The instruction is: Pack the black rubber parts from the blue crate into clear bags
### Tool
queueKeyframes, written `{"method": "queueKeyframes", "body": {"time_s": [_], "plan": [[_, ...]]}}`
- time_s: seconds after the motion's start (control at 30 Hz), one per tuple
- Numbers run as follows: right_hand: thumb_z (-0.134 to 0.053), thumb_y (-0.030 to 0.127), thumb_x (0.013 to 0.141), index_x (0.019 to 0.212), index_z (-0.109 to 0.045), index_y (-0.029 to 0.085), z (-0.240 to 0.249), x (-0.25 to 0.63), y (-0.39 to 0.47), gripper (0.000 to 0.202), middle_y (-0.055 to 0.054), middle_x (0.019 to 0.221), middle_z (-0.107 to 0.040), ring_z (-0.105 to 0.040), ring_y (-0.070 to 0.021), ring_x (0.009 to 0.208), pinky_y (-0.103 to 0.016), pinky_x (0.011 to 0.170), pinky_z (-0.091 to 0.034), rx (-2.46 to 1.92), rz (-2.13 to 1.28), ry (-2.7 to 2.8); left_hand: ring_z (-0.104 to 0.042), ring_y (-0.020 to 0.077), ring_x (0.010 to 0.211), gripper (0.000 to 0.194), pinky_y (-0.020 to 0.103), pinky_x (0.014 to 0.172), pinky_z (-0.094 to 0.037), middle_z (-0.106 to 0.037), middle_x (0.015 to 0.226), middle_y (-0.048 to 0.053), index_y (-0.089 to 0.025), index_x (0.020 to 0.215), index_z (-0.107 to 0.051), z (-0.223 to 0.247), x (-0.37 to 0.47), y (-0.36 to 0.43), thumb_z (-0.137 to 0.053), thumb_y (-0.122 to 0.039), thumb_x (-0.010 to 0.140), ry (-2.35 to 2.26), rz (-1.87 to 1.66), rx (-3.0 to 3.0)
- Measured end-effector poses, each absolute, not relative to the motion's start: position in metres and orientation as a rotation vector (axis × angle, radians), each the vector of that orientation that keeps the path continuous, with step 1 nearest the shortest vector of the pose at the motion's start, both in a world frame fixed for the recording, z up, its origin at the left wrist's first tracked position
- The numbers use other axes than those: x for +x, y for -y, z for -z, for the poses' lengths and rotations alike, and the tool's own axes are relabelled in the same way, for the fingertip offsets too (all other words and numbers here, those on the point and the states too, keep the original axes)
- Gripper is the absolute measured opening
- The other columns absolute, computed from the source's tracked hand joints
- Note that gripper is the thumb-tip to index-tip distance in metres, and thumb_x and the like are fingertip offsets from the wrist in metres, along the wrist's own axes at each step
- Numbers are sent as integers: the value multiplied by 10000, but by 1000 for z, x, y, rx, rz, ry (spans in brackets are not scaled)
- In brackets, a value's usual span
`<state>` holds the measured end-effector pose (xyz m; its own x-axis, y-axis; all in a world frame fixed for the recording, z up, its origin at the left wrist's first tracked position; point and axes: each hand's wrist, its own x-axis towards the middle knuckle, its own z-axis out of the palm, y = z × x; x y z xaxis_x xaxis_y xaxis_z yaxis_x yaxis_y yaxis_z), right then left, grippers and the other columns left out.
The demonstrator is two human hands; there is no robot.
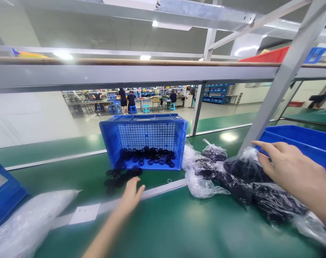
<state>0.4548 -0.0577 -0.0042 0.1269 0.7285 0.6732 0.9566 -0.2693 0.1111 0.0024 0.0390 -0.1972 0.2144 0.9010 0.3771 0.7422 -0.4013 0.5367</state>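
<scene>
A blue crate [146, 143] lies on its side on the green table [163, 222], its open face toward me. Small black round parts [149, 156] rest inside it, and more spill out in a pile [120, 177] at its front left. My left hand [132, 195] is just in front of that pile, fingers apart, with nothing visible in it. On the right, my right hand [286, 168] hovers by the knotted top of a clear bag of black parts [247, 166], thumb and fingers apart and holding nothing.
Further bags of black parts [275, 202] line the right. A blue bin [299, 143] stands behind them. At left are another blue bin [4, 193], a white plastic bag [31, 218] and a paper slip [84, 214]. A metal post [281, 82] and shelf beam [136, 75] cross above.
</scene>
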Motion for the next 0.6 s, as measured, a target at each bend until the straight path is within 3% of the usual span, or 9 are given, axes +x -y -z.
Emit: {"method": "queueKeyframes", "body": {"time_s": [0.07, 0.2, 0.33, 0.5, 0.6], "plan": [[-426, 301, 940, 1226, -590, 180, 15, 431, 41, 351, -146, 1084, -659, -595, -282, 999, -355, 686, -461, -1919, 916, 1739, -520, 300, 1255, 354, 484, 1075, -399, -596, 1264, 169, -141, 1167, -551, 210, -13, -75, -437, -386, 939, -1656, -1007, 2256], [-401, 317, 968, 1106, -625, 221, 65, 361, -21, 280, -84, 1083, -661, -625, -233, 994, -329, 778, -508, -1634, 363, 2145, -464, 359, 1304, 443, 537, 1098, -351, -566, 1297, 228, -73, 1204, -537, 212, -32, -152, -462, -400, 914, -1829, -1049, 2247], [-488, 353, 967, 1281, -565, 228, 124, 299, -120, 347, -83, 1232, -603, -552, -226, 1151, -335, 1001, -426, -1595, -58, 2274, -465, 364, 1304, 449, 535, 1084, -362, -565, 1321, 228, -73, 1256, -540, 203, -37, -227, -482, -376, 930, -2004, -1042, 2194], [-367, 420, 1009, 1423, -451, 176, 178, 264, -229, 488, -192, 1385, -477, -460, -359, 1245, -517, 982, -381, -1927, -100, 1970, -557, 279, 1190, 362, 506, 997, -457, -572, 1316, 129, -162, 1252, -577, 198, -26, -289, -570, -347, 940, -2168, -972, 2083], [-320, 471, 1012, 1389, -492, 191, 200, 254, -260, 500, -205, 1379, -477, -406, -403, 1270, -585, 963, -345, -2032, -87, 1811, -608, 243, 1081, 370, 466, 901, -525, -585, 1269, 105, -169, 1253, -567, 202, -5, -303, -601, -344, 930, -2263, -928, 1977]]}}
